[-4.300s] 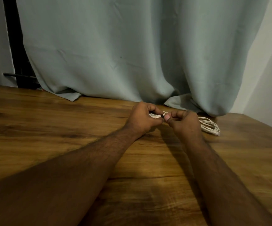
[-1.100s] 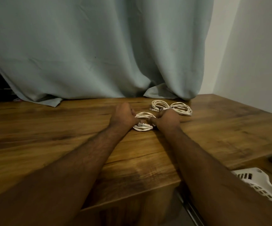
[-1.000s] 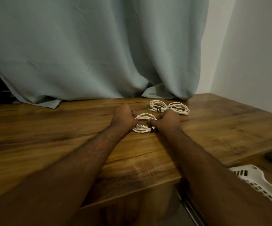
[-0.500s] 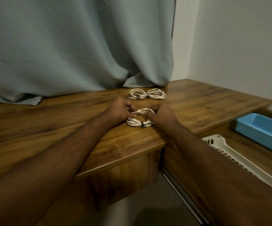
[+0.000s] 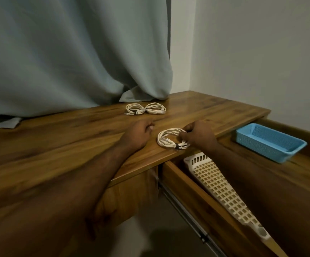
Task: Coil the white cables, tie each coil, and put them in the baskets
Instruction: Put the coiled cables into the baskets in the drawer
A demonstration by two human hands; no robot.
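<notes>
Fingers of the right hand [image 5: 198, 135] grip a tied white cable coil [image 5: 171, 139] near the wooden desk's [image 5: 57, 145] front edge; left hand [image 5: 138, 134], just beside it, curls loosely, holding nothing.

Wooden desk [image 5: 61, 145] carries a tied coil [image 5: 171, 139] right at the gripping fingers, two more coils [image 5: 145, 109] lying well beyond.
</notes>
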